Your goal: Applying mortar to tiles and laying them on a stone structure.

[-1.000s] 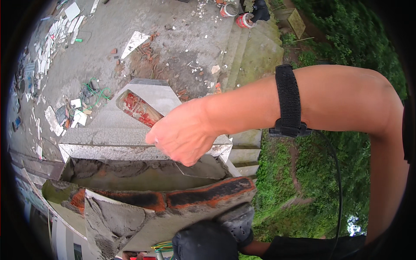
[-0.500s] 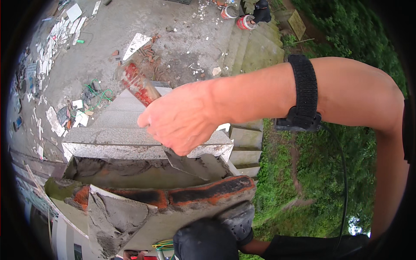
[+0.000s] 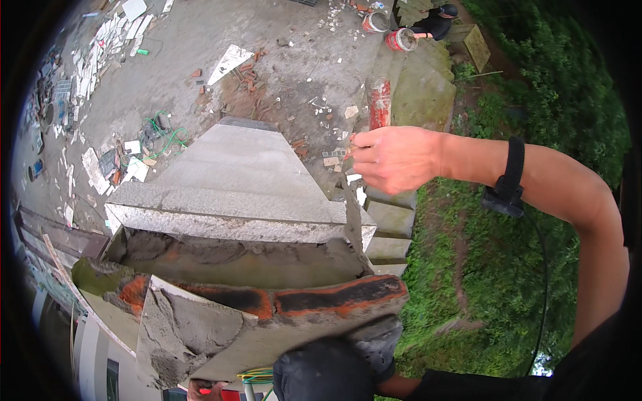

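Right hand grips a trowel (blade down) beside the stone slab.

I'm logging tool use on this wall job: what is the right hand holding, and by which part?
The right hand holds a trowel by its red handle, which sticks up above the fist; the grey blade points down beside the stone slab.

rough grey stone slab, wet gritty mortar
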Available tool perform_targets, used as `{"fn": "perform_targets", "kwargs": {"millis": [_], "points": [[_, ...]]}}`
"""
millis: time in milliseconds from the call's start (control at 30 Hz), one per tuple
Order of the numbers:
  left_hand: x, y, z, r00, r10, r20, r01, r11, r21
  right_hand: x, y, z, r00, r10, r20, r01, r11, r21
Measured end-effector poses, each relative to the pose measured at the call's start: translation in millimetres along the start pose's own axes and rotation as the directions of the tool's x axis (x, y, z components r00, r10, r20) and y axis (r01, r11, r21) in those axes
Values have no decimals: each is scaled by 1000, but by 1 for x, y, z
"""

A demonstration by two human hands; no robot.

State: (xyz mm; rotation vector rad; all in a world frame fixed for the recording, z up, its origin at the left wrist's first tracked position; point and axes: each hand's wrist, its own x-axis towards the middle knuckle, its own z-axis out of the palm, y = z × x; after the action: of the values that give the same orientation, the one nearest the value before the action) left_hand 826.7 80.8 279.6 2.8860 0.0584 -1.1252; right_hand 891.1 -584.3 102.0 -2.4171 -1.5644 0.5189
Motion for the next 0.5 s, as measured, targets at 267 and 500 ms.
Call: {"fn": "perform_targets", "kwargs": {"millis": [267,500], "points": [[4,6,-4,1000,9,14,-8,995,-101,15,-6,29,998,1,-56,0,1000,19],[-2,-7,-4,998,-65,12,65,995,-78,67,5,10,992,-124,-29,121,989,-82]]}}
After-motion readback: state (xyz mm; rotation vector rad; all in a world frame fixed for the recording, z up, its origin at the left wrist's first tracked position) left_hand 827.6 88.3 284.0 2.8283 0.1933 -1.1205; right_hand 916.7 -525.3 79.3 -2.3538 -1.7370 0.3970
